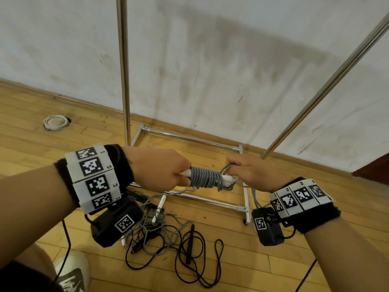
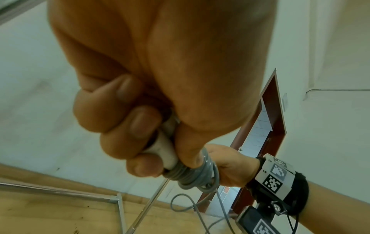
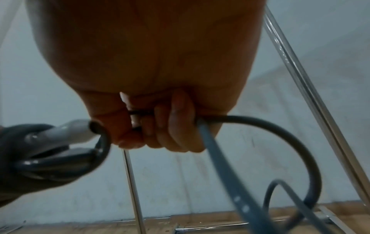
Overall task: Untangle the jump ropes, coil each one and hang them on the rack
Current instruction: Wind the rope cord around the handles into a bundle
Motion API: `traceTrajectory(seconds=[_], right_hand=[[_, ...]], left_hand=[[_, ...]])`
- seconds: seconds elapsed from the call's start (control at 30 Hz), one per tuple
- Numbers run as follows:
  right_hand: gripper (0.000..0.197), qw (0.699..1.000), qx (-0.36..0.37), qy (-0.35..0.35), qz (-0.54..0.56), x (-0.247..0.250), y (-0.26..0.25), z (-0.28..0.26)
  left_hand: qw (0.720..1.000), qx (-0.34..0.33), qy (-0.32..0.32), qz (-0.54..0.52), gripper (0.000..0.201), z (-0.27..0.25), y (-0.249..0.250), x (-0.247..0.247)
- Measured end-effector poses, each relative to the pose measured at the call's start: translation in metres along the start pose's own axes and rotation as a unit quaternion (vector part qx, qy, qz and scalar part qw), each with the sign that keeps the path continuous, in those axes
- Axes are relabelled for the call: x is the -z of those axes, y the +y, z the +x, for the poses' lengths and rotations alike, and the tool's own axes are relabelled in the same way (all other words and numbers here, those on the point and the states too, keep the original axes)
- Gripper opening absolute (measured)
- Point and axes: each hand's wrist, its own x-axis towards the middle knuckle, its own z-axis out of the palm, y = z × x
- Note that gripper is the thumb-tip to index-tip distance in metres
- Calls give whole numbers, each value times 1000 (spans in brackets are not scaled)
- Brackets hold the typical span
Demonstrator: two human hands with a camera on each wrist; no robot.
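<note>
Wood-plank floor (image 1: 263, 260), scuffed white wall (image 1: 210, 60) behind it. Steel garment rack (image 1: 124, 70) stands against the wall: one upright pole, a slanted pole at the right, rectangular base frame flat on the boards.

Person stands in front of the rack, both hands raised above its base frame.

Left hand (image 1: 160, 168): fist closed round the white handles (image 1: 226, 179) of the grey jump rope (image 1: 205, 177). Left wrist view shows the fingers (image 2: 138, 125) curled round a white handle, thumb pressed down by the first turns.

Grey cord is wound in tight, even turns round the handles, lying level between the two hands. Handle tips stick out of the winding toward the right hand.

Right hand (image 1: 250, 170): fingers curled, pinching a loop of the grey cord just past the handle tips. Right wrist view shows the cord leaving the fist in a wide loose curve and dropping toward the rack base.

On the floor in front of the rack base, below the hands: a tangle of ropes. Black jump rope (image 1: 202, 258) sprawls in open loops, its black handle among them. More grey cord and two white handles (image 1: 159, 210) lie in the heap nearer the base frame.

Round white floor fitting (image 1: 55, 122) left of the upright pole, near the skirting. Grey-and-white sneaker (image 1: 72, 272) well in front of the rack.
</note>
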Motion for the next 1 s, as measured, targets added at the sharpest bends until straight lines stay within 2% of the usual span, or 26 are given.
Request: traceTrajectory(seconds=[0.13,0.37,0.47,0.57,0.67,0.77,0.83,1.0], right_hand=[[32,998,29,46,-9,2,-15,-3],[30,991,68,117,23,1,-31,-17],[31,983,87,160,17,1,-37,-23],[37,977,66,181,94,5,-34,-27],[22,965,49,174,191,5,-31,-28],[11,934,46,179,306,-1,-27,-25],[2,929,47,191,314,-7,-25,-22],[17,925,77,241,284,-19,-22,-18]], left_hand=[[999,28,-17,39,21,5,0,-2],[996,61,18,65,23,9,-5,4],[995,67,45,52,20,10,-7,7],[992,67,101,43,21,10,-11,10],[985,51,166,1,24,8,-13,12],[977,18,207,-41,27,6,-11,12],[972,5,227,-68,28,4,-9,11],[960,8,231,-160,21,1,-5,13]])
